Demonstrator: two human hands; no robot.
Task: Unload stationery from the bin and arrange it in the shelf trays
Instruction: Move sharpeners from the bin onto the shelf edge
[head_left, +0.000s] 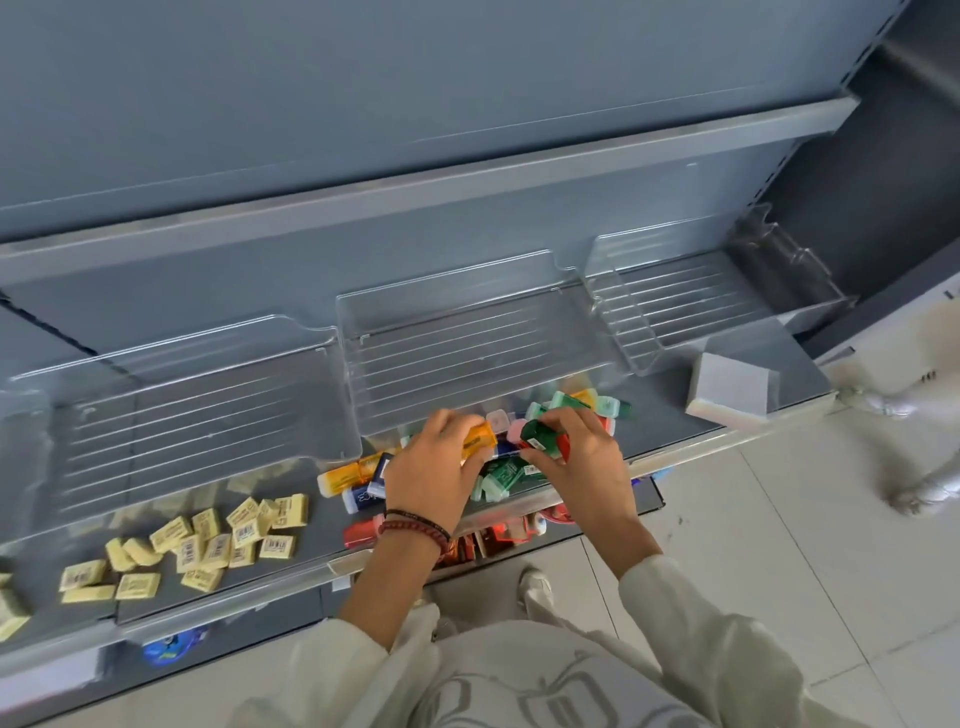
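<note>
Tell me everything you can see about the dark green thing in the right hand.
The dark green item is a small, blocky piece of glossy, slightly see-through plastic with a pale, red-marked label at its near end. It is tilted. The right hand pinches it between thumb and curled fingers, just above the heap of colourful stationery, close to the orange item that the left hand holds. What it is cannot be told.

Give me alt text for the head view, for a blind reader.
A person's left hand grips an orange item and the right hand a green item over a pile of colourful stationery on a shelf with clear trays. Yellow erasers lie scattered further left.
</note>
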